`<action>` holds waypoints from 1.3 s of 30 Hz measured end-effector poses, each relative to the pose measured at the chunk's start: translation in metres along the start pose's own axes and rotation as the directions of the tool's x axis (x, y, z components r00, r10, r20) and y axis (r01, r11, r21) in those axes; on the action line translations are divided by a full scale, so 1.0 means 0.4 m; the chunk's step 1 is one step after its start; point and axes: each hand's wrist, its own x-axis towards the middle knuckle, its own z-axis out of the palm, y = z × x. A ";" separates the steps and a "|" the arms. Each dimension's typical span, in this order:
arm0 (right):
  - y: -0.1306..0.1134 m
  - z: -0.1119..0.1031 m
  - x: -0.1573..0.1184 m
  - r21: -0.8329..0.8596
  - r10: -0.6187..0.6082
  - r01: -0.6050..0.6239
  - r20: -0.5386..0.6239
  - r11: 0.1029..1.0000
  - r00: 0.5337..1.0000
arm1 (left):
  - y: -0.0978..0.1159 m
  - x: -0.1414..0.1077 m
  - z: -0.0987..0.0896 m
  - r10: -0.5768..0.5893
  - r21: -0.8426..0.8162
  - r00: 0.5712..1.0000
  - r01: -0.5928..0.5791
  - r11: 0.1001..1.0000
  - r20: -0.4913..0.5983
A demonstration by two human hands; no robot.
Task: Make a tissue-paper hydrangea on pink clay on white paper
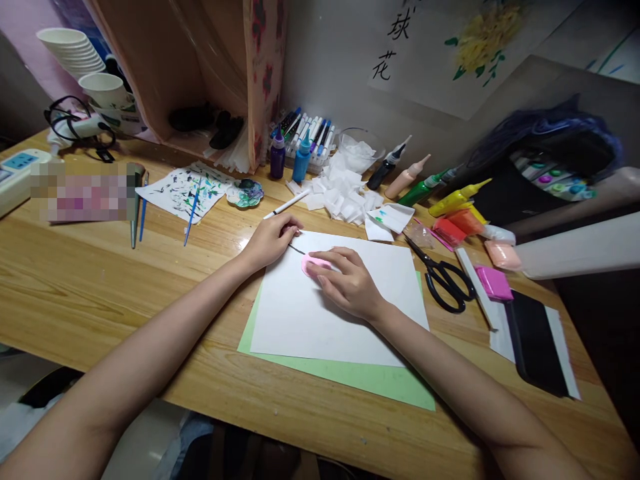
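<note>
- Spreading across the view, a wooden table carries everything listed.
- Green sheet, under the white paper, showing mostly at 6 o'clock; the white paper's middle is the clock's centre.
- Right hand, forearm toward 4 o'clock: fingers extended, loosely spread, laid on the pink clay piece.
- Left hand, toward 10 o'clock: fingers curled at the paper's corner; cannot tell whether they grip the black strand.
- Black-handled scissors, between 2 and 3 o'clock.
- Pink clay piece, 11 o'clock, on the paper.
- Black strand, between it and the left hand.
</note>
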 end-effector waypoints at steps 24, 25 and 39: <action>0.009 -0.002 0.002 -0.119 -0.023 0.038 0.123 0.992 0.992 | 0.000 0.000 0.000 -0.009 0.003 1.000 0.009 1.000 0.003; 0.009 -0.002 0.001 -0.129 -0.024 0.039 0.114 0.991 0.993 | 0.000 -0.001 -0.001 -0.005 0.003 1.000 0.005 1.000 0.001; 0.001 -0.007 0.003 -0.141 -0.151 0.164 0.101 0.976 0.983 | 0.000 -0.002 -0.002 -0.019 0.000 1.000 0.019 1.000 0.005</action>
